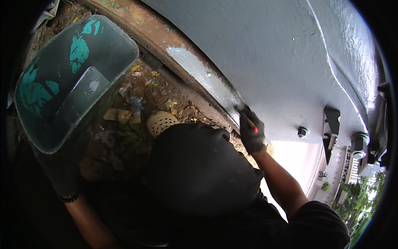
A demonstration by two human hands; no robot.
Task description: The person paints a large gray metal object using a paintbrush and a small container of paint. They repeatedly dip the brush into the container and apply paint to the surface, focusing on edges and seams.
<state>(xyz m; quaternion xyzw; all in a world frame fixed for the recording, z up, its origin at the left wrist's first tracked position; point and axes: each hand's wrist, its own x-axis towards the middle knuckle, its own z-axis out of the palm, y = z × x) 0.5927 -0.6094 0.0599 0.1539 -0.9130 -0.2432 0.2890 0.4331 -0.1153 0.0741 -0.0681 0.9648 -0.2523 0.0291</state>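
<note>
- My right hand, gloved, is at the lower-left corner of the big grey panel, fingers curled closed round what looks like a brush with a bit of red on the handle.
- Can't make out the bristles properly, but that end is up against the rusty beam along the panel's left edge, where there's a shiny grey coat. I reckon the short grip is for control along that tight seam.
- My left hand is way left of the panel, dark glove, at the tub's lower edge. Fingers are lost in shadow, so can't tell how open they are; probably propping the tub, mouth facing me for easy reach.
- Inside the tub: teal patches on the walls, plus a glossy pale-grey spot. No clue how much is in there.
- One cream holey clog sits on the leafy ground left of the panel, maybe bracing me.
</note>
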